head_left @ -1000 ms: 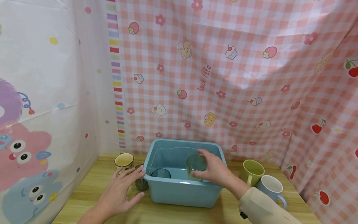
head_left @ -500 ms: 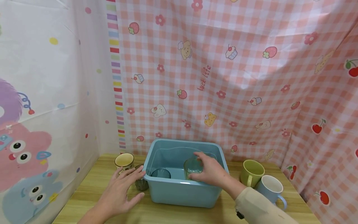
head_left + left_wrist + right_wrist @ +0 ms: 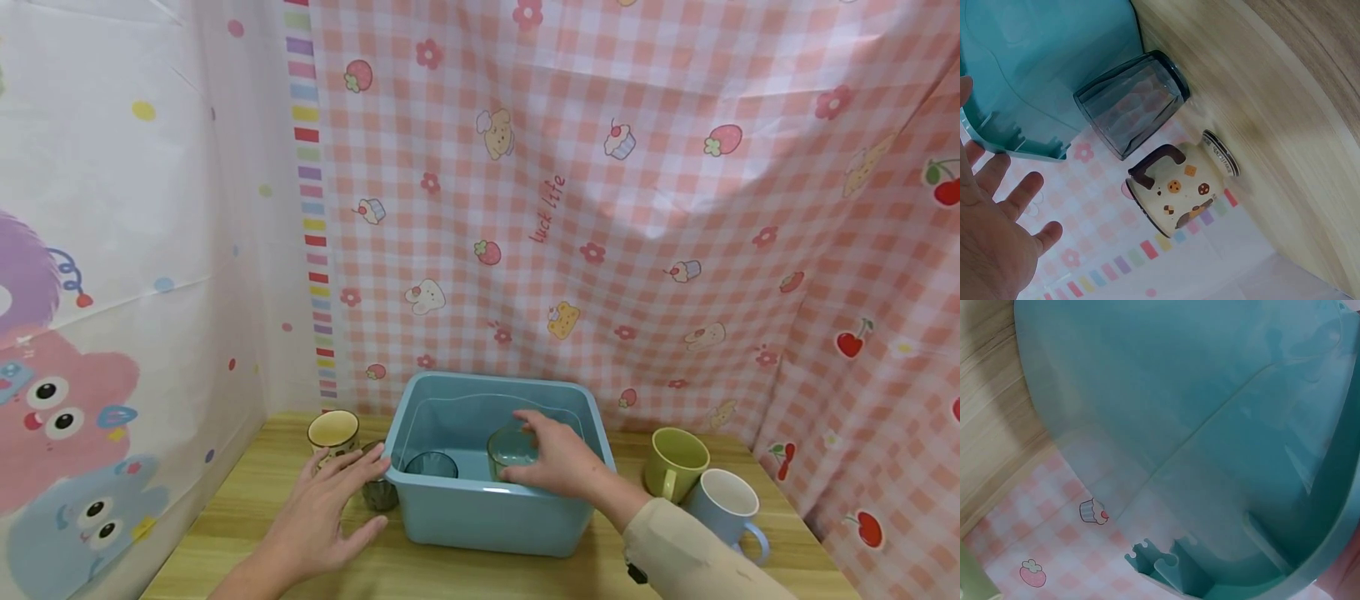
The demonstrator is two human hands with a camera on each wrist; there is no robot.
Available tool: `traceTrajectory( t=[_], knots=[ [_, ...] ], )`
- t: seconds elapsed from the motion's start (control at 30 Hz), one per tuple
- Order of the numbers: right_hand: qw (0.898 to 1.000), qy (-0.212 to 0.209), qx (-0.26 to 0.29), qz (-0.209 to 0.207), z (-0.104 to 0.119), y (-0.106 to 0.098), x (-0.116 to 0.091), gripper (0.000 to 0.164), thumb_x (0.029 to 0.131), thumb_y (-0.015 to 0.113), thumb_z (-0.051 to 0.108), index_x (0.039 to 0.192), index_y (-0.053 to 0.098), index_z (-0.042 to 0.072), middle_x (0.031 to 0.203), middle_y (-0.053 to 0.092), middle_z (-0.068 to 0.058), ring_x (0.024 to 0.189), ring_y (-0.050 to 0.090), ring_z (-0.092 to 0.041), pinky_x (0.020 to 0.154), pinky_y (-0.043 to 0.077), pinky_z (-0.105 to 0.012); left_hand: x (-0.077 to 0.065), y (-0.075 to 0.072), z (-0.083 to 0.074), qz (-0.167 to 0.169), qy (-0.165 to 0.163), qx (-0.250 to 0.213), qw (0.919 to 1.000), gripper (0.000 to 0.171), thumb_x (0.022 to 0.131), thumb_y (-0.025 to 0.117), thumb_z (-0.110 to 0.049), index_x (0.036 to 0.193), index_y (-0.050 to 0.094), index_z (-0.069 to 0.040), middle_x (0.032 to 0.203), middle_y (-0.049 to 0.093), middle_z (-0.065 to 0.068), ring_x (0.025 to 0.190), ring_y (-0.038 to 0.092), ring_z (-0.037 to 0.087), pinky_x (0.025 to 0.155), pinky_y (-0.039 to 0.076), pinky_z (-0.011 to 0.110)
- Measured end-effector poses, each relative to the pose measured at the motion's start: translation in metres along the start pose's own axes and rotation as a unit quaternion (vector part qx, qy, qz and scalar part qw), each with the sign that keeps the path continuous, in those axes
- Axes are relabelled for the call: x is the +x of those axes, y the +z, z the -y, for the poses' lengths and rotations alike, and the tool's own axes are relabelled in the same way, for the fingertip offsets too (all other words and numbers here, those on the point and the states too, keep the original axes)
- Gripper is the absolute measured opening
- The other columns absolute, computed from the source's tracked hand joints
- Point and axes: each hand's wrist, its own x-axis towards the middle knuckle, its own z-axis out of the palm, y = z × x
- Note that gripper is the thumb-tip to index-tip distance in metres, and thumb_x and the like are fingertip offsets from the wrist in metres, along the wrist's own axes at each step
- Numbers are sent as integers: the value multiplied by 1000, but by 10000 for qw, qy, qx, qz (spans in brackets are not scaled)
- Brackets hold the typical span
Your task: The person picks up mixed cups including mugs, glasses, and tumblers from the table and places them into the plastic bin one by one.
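Inside the light blue plastic bin (image 3: 495,518), my right hand (image 3: 562,460) grips a clear greenish drinking glass (image 3: 508,447) from its right side, thumb toward the front. The glass stands upright, its lower part hidden behind the front wall. A dark blue-grey glass (image 3: 432,465) sits in the bin's front left corner. My left hand (image 3: 322,508) is spread with fingers extended, fingertips right at the bin's left rim. Close to that hand are a smoky faceted glass (image 3: 1132,103) and a cream mug with cookie prints (image 3: 1185,187). In the right wrist view the bin's wall (image 3: 1166,425) hides most of my right hand.
To the right of the bin, a green mug (image 3: 678,460) and a light blue mug (image 3: 724,504) stand on the wooden table (image 3: 225,517). A pink checked cloth (image 3: 555,208) hangs close behind, and a white printed cloth (image 3: 112,208) hangs at the left.
My right hand has moved left and down with the greenish glass, which now sits lower in the bin. The left hand has stayed in place.
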Motion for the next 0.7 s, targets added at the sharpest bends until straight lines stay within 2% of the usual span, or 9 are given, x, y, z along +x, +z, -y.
traceTrajectory(
  t=[0.23,0.53,0.7],
  knots=[
    [9997,-153,-81,147,-5,-1,6,93,82,94,38,159,48,12,149,65,-16,132,66,-34,107,57,-56,0,0,0,-27,5,28,10000,67,87,86,-41,147,66,-19,160,59,-1,132,65,35,111,37,74],
    [9942,-864,-168,617,-12,-6,12,89,85,92,21,159,45,6,149,64,-21,135,64,-41,109,55,-57,1,0,-1,6,-50,-26,10000,67,87,87,-39,147,65,-19,159,60,1,133,64,35,111,36,75],
    [9902,-1069,-263,858,-15,-8,15,91,85,92,16,161,43,7,150,63,-20,134,65,-41,109,56,-56,0,0,-1,-30,-21,-16,10000,68,86,87,-38,147,65,-19,160,59,0,132,65,36,110,36,75]
  ],
)
